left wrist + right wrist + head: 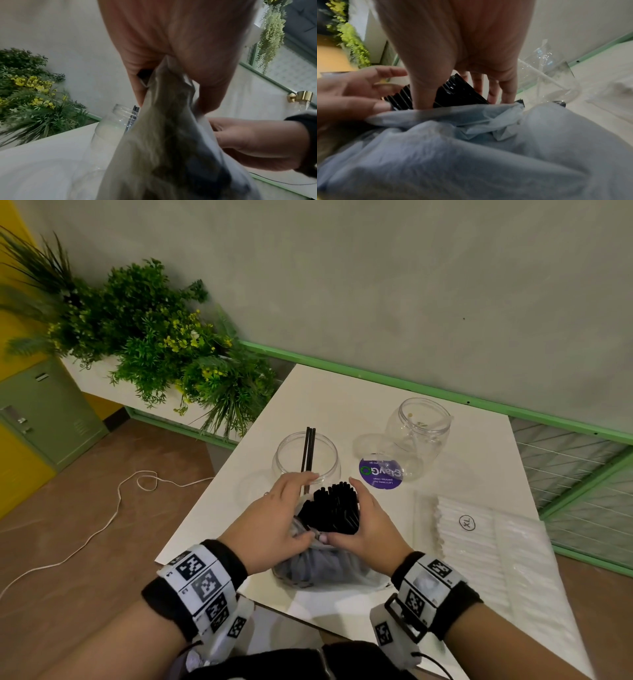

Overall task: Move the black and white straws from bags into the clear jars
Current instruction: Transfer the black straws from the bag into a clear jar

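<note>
A bundle of black straws (334, 508) sticks up out of a crumpled translucent bag (318, 568) at the near table edge. My left hand (287, 511) pinches the bag's rim (163, 135) between thumb and fingers on the bundle's left side. My right hand (366, 518) grips the black straws (458, 92), thumb on the near side and fingers on the far side. Just beyond stands a clear jar (306, 460) holding three black straws. An empty clear jar (418, 436) stands further right. White straws lie in a flat clear bag (479, 542) at the right.
A round purple sticker (381, 472) lies between the jars. Green plants (164, 337) fill a planter left of the white table (342, 405). A white cord (102, 525) trails on the floor. A green rail and wall run behind the table.
</note>
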Tool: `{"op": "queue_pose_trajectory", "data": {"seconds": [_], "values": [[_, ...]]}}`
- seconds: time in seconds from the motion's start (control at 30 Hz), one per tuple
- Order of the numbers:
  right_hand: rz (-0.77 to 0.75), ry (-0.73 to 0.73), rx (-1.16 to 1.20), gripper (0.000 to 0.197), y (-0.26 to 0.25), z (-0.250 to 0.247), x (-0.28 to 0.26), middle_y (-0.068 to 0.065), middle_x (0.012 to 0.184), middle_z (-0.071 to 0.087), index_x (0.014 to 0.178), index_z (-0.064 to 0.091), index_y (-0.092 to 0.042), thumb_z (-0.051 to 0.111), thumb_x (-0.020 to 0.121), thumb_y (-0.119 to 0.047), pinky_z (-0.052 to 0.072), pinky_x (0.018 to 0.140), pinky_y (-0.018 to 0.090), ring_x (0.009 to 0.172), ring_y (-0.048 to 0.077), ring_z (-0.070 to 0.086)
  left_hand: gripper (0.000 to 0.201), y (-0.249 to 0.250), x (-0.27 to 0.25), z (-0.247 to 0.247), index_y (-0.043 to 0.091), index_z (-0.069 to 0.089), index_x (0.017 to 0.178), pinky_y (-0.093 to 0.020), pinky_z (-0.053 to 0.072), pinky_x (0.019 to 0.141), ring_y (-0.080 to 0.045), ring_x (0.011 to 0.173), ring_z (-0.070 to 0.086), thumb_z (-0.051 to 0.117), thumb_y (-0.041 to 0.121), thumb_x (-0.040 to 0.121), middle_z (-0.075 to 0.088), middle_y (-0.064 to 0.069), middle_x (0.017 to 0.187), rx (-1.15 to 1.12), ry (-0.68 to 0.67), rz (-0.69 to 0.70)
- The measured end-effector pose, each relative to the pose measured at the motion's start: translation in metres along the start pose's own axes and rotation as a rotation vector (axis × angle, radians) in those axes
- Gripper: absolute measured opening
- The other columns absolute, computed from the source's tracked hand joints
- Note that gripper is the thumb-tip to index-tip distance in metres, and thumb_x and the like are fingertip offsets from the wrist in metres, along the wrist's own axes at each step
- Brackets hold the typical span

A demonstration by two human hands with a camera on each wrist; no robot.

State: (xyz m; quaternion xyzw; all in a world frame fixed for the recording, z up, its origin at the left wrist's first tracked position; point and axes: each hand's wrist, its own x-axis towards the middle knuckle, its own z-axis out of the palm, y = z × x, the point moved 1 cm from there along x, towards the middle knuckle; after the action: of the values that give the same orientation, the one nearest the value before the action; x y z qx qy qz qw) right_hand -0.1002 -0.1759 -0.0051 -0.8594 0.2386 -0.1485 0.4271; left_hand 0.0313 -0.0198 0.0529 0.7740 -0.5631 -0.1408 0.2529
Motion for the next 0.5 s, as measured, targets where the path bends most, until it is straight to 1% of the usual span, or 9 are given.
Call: {"op": "queue_pose_trajectory", "data": {"seconds": [0.03,0.1,0.17,0.23,0.3,0.33,0.37,0.43,0.5], "values": [[0.007,-0.012,0.003,0.117,0.0,0.001,0.003,0.004,0.134,0.047,0.148,0.02,-0.019,0.081,0.055,-0.057,0.037,0.108,0.038,0.126,0.021,0.045,0.085,-0.001,0.002,0.0,0.036,0.011,0.144,-0.022,0.045,0.084,-0.014,0.105,0.057,0.067,0.036,0.08,0.037,0.012,0.138,-0.001,-0.045,-0.021],[0.003,-0.035,-0.028,0.116,0.0,0.006,0.007,0.001,0.132,0.05,0.146,0.021,-0.026,0.078,0.053,-0.066,0.04,0.104,0.043,0.122,0.021,0.048,0.096,-0.004,0.005,0.003,0.04,-0.002,0.144,-0.026,0.048,0.085,-0.016,0.103,0.059,0.068,0.037,0.079,0.052,0.007,0.131,-0.001,-0.099,-0.034],[-0.012,-0.062,-0.04,0.109,-0.004,0.01,0.01,0.0,0.124,0.055,0.143,0.023,-0.03,0.078,0.055,-0.061,0.043,0.099,0.043,0.115,0.021,0.052,0.098,-0.006,0.006,0.006,0.044,-0.007,0.143,-0.033,0.051,0.08,-0.016,0.094,0.062,0.067,0.035,0.079,0.061,0.005,0.119,-0.001,-0.113,-0.039],[-0.026,-0.074,0.018,0.098,-0.01,0.008,0.01,0.0,0.115,0.058,0.139,0.029,-0.028,0.082,0.058,-0.046,0.046,0.095,0.039,0.107,0.018,0.056,0.098,-0.008,0.006,0.006,0.043,-0.005,0.144,-0.035,0.052,0.077,-0.017,0.09,0.063,0.067,0.031,0.079,0.063,0.004,0.114,-0.014,-0.109,-0.047],[-0.033,-0.052,0.077,0.089,-0.011,0.004,0.009,-0.002,0.103,0.057,0.134,0.035,-0.025,0.086,0.061,-0.03,0.048,0.09,0.034,0.097,0.017,0.058,0.095,-0.01,0.004,0.003,0.039,0.0,0.146,-0.035,0.052,0.079,-0.018,0.092,0.063,0.067,0.029,0.079,0.064,0.003,0.115,-0.01,-0.103,-0.058],[-0.035,-0.046,0.091,0.088,-0.01,0.002,0.008,-0.004,0.102,0.055,0.133,0.036,-0.025,0.087,0.061,-0.025,0.048,0.088,0.032,0.095,0.017,0.058,0.092,-0.011,0.003,0.002,0.037,0.004,0.147,-0.034,0.051,0.08,-0.018,0.095,0.063,0.067,0.029,0.08,0.064,0.003,0.117,-0.002,-0.102,-0.064],[-0.045,-0.059,0.104,0.09,-0.009,0.0,0.007,-0.004,0.105,0.052,0.134,0.035,-0.025,0.087,0.06,-0.024,0.047,0.089,0.029,0.095,0.018,0.057,0.09,-0.012,0.003,0.001,0.035,0.007,0.148,-0.034,0.051,0.082,-0.019,0.098,0.062,0.067,0.029,0.081,0.064,0.003,0.118,0.002,-0.104,-0.065],[-0.079,-0.153,0.141,0.097,-0.01,-0.001,0.008,-0.005,0.116,0.048,0.139,0.032,-0.03,0.086,0.059,-0.022,0.046,0.093,0.027,0.101,0.017,0.057,0.086,-0.012,0.002,0.001,0.035,0.01,0.147,-0.035,0.05,0.084,-0.019,0.101,0.061,0.067,0.029,0.082,0.064,0.002,0.119,0.01,-0.113,-0.058],[-0.105,-0.273,0.137,0.098,-0.016,-0.003,0.01,-0.009,0.118,0.051,0.14,0.029,-0.036,0.086,0.062,-0.017,0.044,0.096,0.022,0.106,0.01,0.056,0.084,-0.011,0.002,0.003,0.037,0.012,0.146,-0.036,0.05,0.084,-0.02,0.1,0.061,0.066,0.029,0.083,0.064,0.002,0.117,0.018,-0.102,-0.059]]}}
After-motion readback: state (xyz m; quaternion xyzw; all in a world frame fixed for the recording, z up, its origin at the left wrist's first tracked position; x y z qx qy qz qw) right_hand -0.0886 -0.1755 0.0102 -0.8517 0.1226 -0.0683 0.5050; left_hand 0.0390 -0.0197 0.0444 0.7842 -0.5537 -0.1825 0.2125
